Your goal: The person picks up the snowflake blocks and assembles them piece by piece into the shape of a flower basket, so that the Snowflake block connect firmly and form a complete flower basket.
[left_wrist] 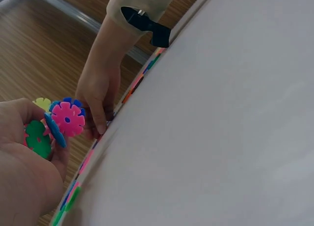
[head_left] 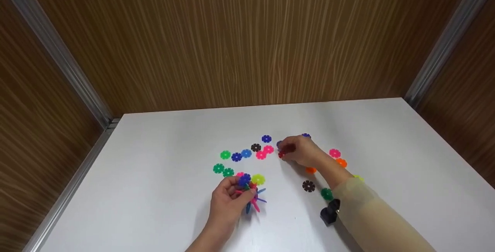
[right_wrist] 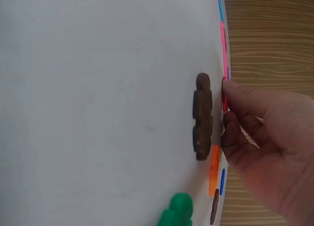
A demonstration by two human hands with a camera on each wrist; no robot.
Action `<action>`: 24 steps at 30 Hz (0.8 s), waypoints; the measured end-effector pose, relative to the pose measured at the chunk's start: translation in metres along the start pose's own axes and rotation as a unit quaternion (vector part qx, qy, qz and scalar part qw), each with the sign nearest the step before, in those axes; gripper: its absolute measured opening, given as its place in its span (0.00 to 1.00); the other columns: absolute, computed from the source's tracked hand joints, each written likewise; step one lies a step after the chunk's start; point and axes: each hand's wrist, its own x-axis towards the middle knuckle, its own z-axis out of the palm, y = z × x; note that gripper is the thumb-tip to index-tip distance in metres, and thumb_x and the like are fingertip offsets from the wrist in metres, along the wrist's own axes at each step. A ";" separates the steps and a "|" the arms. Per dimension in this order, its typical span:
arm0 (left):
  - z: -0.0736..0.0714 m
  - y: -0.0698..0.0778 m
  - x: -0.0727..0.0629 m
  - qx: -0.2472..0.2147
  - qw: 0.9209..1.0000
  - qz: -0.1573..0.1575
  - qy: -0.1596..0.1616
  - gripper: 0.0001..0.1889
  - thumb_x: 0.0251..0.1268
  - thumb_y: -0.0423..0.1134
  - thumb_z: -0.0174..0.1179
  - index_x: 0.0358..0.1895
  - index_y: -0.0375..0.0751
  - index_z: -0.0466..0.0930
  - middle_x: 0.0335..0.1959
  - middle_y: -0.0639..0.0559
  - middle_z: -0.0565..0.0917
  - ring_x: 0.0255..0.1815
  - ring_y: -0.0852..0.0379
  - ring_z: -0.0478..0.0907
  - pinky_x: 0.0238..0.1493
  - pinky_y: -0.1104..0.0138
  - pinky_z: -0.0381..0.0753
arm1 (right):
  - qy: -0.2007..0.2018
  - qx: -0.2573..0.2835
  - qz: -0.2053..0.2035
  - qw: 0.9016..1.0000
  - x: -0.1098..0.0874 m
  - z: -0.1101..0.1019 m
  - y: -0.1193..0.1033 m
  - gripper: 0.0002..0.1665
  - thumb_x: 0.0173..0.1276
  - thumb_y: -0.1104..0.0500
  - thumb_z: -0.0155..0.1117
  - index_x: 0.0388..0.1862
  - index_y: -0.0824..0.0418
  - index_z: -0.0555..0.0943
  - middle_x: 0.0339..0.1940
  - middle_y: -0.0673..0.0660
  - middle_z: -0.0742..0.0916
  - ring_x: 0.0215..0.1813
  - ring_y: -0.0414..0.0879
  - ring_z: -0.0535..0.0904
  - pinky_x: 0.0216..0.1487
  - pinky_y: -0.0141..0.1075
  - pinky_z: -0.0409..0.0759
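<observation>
My left hand (head_left: 229, 201) grips a cluster of interlocked snowflake discs (head_left: 253, 198), notched plastic rounds in pink, blue, green and yellow. The left wrist view shows the cluster (left_wrist: 67, 119) between thumb and fingers, its discs slotted together at angles. Farther out, my right hand (head_left: 303, 150) reaches down to the table and pinches a red snowflake disc (head_left: 281, 155) at its edge. In the right wrist view, the fingertips close on that red disc (right_wrist: 224, 96) low against the tabletop. Part of the disc is hidden behind the fingers.
Loose snowflake discs lie flat around both hands: green (head_left: 218, 168), pink (head_left: 261, 155), dark brown (head_left: 308, 186), orange (head_left: 341, 163) and others on the white table (head_left: 154, 182). A wood-grain panel (head_left: 247, 43) stands along the back. A black device (head_left: 330, 212) sits at the right sleeve.
</observation>
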 end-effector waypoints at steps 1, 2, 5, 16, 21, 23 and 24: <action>0.000 0.000 0.000 0.002 1.000 0.001 0.000 0.22 0.64 0.32 0.75 0.59 0.41 0.79 0.48 0.48 0.86 0.46 0.54 0.84 0.51 0.66 0.88 | -0.001 -0.005 0.002 1.000 -0.001 0.000 0.000 0.21 0.69 0.64 0.76 0.60 0.50 0.88 0.52 0.52 0.87 0.56 0.51 0.80 0.62 0.42 0.84; -0.001 0.001 0.001 0.002 1.000 0.001 -0.002 0.22 0.64 0.32 0.76 0.59 0.41 0.79 0.48 0.48 0.86 0.46 0.54 0.84 0.52 0.66 0.88 | -0.002 -0.009 0.007 1.000 -0.001 0.000 -0.001 0.21 0.69 0.63 0.77 0.59 0.50 0.88 0.51 0.52 0.86 0.55 0.51 0.80 0.61 0.42 0.85; -0.003 0.001 0.003 -0.005 1.000 0.005 -0.012 0.22 0.65 0.33 0.75 0.59 0.41 0.78 0.49 0.48 0.86 0.48 0.54 0.84 0.53 0.66 0.87 | -0.008 -0.020 0.012 1.000 -0.002 0.001 -0.003 0.17 0.69 0.60 0.78 0.56 0.51 0.88 0.47 0.52 0.86 0.52 0.50 0.80 0.58 0.41 0.86; -0.007 0.000 0.007 0.000 1.000 -0.016 -0.017 0.26 0.67 0.38 0.75 0.64 0.41 0.74 0.49 0.45 0.86 0.46 0.55 0.86 0.52 0.64 0.88 | -0.006 0.040 -0.070 0.997 -0.034 0.007 -0.025 0.07 0.69 0.61 0.77 0.40 0.52 0.86 0.37 0.52 0.87 0.39 0.49 0.84 0.44 0.39 0.88; -0.011 0.000 0.008 -0.007 1.000 -0.008 -0.017 0.26 0.68 0.40 0.75 0.64 0.40 0.73 0.46 0.45 0.87 0.43 0.55 0.87 0.49 0.64 0.89 | -0.064 0.165 -0.135 0.975 -0.065 0.016 -0.044 0.05 0.73 0.60 0.74 0.45 0.57 0.87 0.42 0.63 0.89 0.40 0.52 0.91 0.45 0.41 0.90; -0.014 -0.001 0.008 -0.015 1.000 -0.003 -0.022 0.26 0.69 0.40 0.74 0.64 0.40 0.72 0.46 0.45 0.87 0.42 0.54 0.87 0.49 0.65 0.89 | -0.085 0.199 -0.148 0.965 -0.071 0.022 -0.049 0.05 0.75 0.61 0.72 0.47 0.59 0.88 0.43 0.65 0.90 0.42 0.53 0.91 0.47 0.41 0.90; -0.014 -0.001 0.007 -0.018 1.000 -0.002 -0.023 0.26 0.69 0.39 0.74 0.64 0.40 0.72 0.46 0.45 0.88 0.43 0.54 0.88 0.49 0.64 0.89 | -0.095 0.212 -0.153 0.960 -0.073 0.025 -0.051 0.06 0.76 0.61 0.71 0.48 0.60 0.88 0.44 0.67 0.90 0.43 0.53 0.91 0.48 0.41 0.90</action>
